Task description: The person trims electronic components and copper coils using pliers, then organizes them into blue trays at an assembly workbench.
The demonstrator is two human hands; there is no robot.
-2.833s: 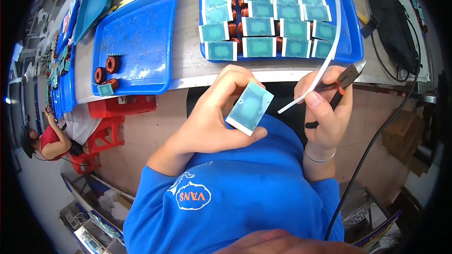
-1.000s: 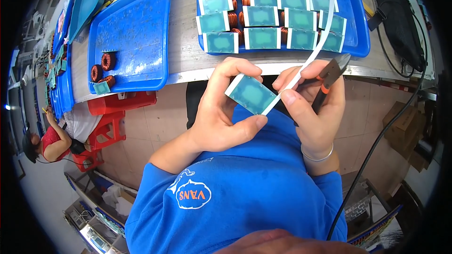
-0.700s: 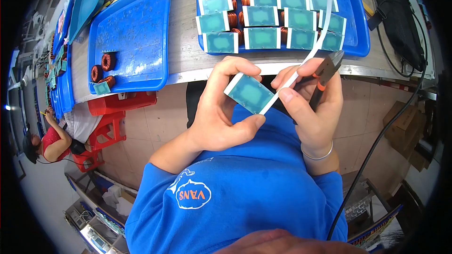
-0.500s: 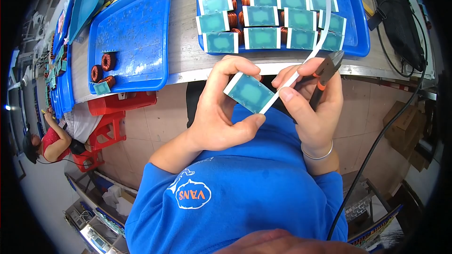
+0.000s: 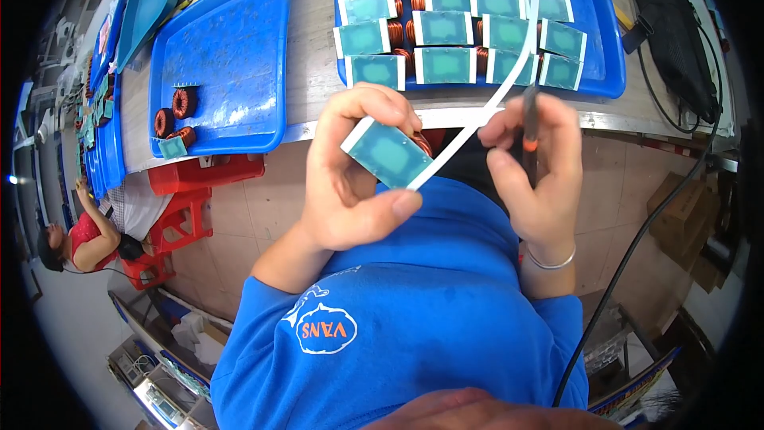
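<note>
My left hand (image 5: 334, 183) grips a green circuit board (image 5: 388, 157) by its edges, tilted above my lap. Part of a copper-wound coil (image 5: 422, 143) shows behind it. White edging lines the board's left side, and a long white strip (image 5: 477, 121) runs from its right edge up across the far tray. In my right hand (image 5: 545, 191) is a pair of side cutters (image 5: 530, 135) with dark handles and an orange band. The right thumb and fingertips are apart, close to the strip but off it. The cutters' jaws are hard to make out.
A blue tray (image 5: 611, 72) at the far right bears rows of similar boards on coils. Another blue tray (image 5: 231, 56) to the left has several coils. A black bag (image 5: 676, 40) and cable lie right. Red stools (image 5: 187, 219) and a seated person (image 5: 91, 235) are left.
My left hand has drawn the board to the left. My right fingers have let go of the white strip and opened, and the cutters have turned more upright.
</note>
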